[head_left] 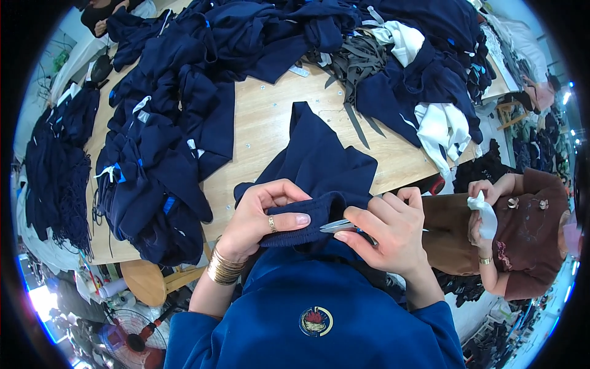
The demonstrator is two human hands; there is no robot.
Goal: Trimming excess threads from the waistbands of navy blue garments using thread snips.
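Note:
My left hand point(251, 216) pinches the gathered, elastic-looking edge of a navy garment point(322, 163) between thumb and fingers. The rest of that garment spreads away from me over the table's near edge. In my right hand point(390, 232) is a small metal cutting tool, apparently thread snips point(335, 226). Its pointed blades lie against the gathered edge, just right of my left thumb. The tool's handle is mostly hidden by my right fingers. Whether a thread lies between the blades is too small to tell.
Heaps of navy garments point(160, 147) cover the left and far parts of the wooden table point(261, 123). Dark grey straps point(356, 64) and white cloth point(439, 126) lie far right. A person in brown point(528, 234) handles white cloth at right. A stool point(144, 281) and fan point(132, 338) stand lower left.

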